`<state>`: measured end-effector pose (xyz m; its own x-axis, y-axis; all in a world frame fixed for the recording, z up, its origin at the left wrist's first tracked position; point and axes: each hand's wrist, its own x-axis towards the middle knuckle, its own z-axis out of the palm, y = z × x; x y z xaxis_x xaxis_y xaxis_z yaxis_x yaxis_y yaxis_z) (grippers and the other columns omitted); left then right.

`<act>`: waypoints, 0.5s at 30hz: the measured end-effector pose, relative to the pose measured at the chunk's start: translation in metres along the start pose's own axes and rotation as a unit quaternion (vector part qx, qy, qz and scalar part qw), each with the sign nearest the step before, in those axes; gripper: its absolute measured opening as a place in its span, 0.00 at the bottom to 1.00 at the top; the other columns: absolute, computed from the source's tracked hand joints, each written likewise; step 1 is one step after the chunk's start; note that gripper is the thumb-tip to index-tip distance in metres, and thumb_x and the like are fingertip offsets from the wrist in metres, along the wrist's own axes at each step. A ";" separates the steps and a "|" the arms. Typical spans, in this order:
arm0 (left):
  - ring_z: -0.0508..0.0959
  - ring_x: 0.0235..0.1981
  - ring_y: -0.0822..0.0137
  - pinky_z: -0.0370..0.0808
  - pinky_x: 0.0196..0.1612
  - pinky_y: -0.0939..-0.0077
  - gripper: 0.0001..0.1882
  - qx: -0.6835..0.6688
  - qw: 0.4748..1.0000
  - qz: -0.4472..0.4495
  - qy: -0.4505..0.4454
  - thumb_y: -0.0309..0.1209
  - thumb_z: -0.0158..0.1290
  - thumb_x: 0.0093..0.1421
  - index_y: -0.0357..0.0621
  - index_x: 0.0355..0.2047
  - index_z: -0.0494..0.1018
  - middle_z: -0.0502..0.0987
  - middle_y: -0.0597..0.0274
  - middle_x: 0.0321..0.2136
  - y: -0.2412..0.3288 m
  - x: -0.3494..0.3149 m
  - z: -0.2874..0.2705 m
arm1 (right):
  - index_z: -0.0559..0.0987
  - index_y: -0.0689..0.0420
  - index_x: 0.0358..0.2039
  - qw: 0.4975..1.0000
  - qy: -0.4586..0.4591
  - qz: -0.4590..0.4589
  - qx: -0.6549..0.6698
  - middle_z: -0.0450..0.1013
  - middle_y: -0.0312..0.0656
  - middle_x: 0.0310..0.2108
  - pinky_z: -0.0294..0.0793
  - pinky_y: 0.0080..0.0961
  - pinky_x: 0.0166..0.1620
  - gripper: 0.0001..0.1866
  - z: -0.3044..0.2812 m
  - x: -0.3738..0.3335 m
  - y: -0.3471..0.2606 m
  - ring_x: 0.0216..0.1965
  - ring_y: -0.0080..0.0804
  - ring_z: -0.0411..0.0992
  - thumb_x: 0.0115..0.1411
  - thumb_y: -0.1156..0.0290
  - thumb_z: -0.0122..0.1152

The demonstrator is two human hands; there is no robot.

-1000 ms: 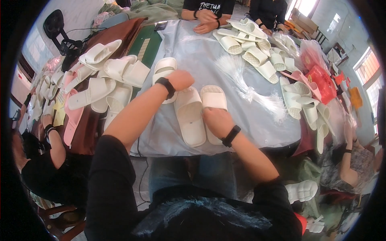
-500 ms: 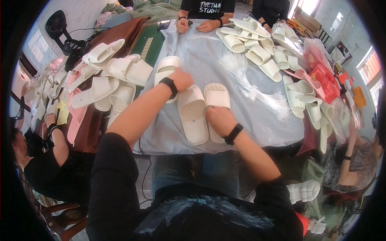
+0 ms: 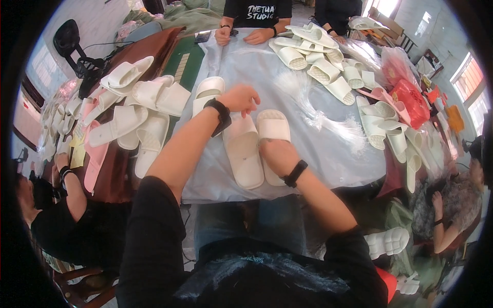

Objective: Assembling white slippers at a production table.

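Two cream slippers lie side by side in front of me on the grey sheet. My left hand (image 3: 241,98), slightly blurred, hovers over the toe end of the middle slipper (image 3: 245,154), fingers loosely bent and apart, with nothing seen in them. On the right slipper (image 3: 273,123) rests my right hand (image 3: 279,156), closed at its inner edge just below the strap; its fingertips are partly hidden. A third cream slipper (image 3: 209,88) lies beyond my left wrist, partly covered by it.
Slippers pile up on the left (image 3: 126,118) and at the far right (image 3: 326,66). A bundle of clear plastic ties (image 3: 323,115) lies right of centre on the grey sheet (image 3: 328,167). A red bag (image 3: 411,105) sits at the right. Other people sit around the table.
My left hand has moved right, from the left slipper toward the middle one, and its fingers have loosened. My right hand stays on the right slipper. The view has shifted slightly.
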<state>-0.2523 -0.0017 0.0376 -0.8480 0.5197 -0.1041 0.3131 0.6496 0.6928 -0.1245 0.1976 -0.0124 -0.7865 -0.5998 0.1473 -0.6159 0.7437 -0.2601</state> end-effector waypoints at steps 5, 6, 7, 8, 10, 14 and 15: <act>0.78 0.15 0.67 0.74 0.21 0.74 0.05 0.099 0.995 0.000 -0.005 0.23 0.54 0.55 0.34 0.30 0.77 0.78 0.57 0.17 0.004 0.008 0.011 | 0.78 0.60 0.27 1.000 0.006 0.013 0.001 0.76 0.52 0.24 0.77 0.43 0.31 0.07 -0.003 0.004 -0.003 0.29 0.51 0.77 0.54 0.72 0.53; 0.78 0.14 0.67 0.74 0.21 0.74 0.05 0.121 0.993 0.018 -0.007 0.25 0.53 0.56 0.35 0.28 0.77 0.78 0.57 0.16 0.006 0.011 0.013 | 0.78 0.60 0.27 1.000 0.008 0.018 -0.002 0.76 0.52 0.24 0.77 0.43 0.31 0.07 -0.003 0.002 -0.002 0.29 0.51 0.77 0.54 0.72 0.53; 0.78 0.14 0.66 0.73 0.21 0.73 0.07 0.143 0.989 0.038 -0.008 0.26 0.52 0.57 0.35 0.27 0.77 0.77 0.58 0.16 0.008 0.014 0.014 | 0.78 0.60 0.27 1.000 0.016 0.011 -0.001 0.76 0.52 0.24 0.77 0.43 0.31 0.07 -0.001 0.001 0.000 0.29 0.51 0.77 0.54 0.72 0.53; 0.78 0.14 0.66 0.73 0.21 0.73 0.07 0.144 0.988 0.047 -0.009 0.26 0.52 0.57 0.35 0.27 0.77 0.77 0.58 0.16 0.010 0.014 0.015 | 0.78 0.60 0.27 1.000 0.025 0.004 -0.001 0.76 0.52 0.24 0.77 0.43 0.32 0.07 0.000 0.000 0.002 0.29 0.51 0.78 0.54 0.72 0.53; 0.79 0.17 0.65 0.75 0.26 0.70 0.11 0.157 0.985 0.069 0.009 0.31 0.50 0.56 0.40 0.21 0.76 0.77 0.59 0.15 0.009 0.011 0.016 | 0.78 0.59 0.27 0.999 0.023 0.017 -0.014 0.76 0.52 0.24 0.76 0.43 0.32 0.08 0.002 -0.001 -0.001 0.29 0.51 0.77 0.55 0.71 0.52; 0.77 0.14 0.68 0.74 0.22 0.74 0.09 0.123 0.990 0.059 0.022 0.30 0.52 0.61 0.41 0.36 0.79 0.76 0.60 0.16 0.008 -0.003 0.018 | 0.77 0.58 0.27 1.000 0.028 0.006 -0.002 0.75 0.52 0.24 0.76 0.44 0.33 0.08 0.007 0.000 -0.004 0.29 0.50 0.76 0.56 0.70 0.51; 0.77 0.14 0.68 0.74 0.22 0.74 0.09 0.124 0.990 0.069 0.022 0.30 0.52 0.61 0.41 0.36 0.79 0.76 0.60 0.16 0.011 -0.004 0.020 | 0.77 0.58 0.27 0.999 0.033 0.012 -0.010 0.75 0.52 0.24 0.76 0.44 0.33 0.08 0.007 0.000 -0.005 0.29 0.50 0.76 0.56 0.70 0.51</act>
<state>-0.2367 0.0146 0.0311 -0.8059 0.5918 0.0155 0.5182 0.6925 0.5019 -0.1207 0.1916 -0.0174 -0.8015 -0.5621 0.2043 -0.5978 0.7634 -0.2447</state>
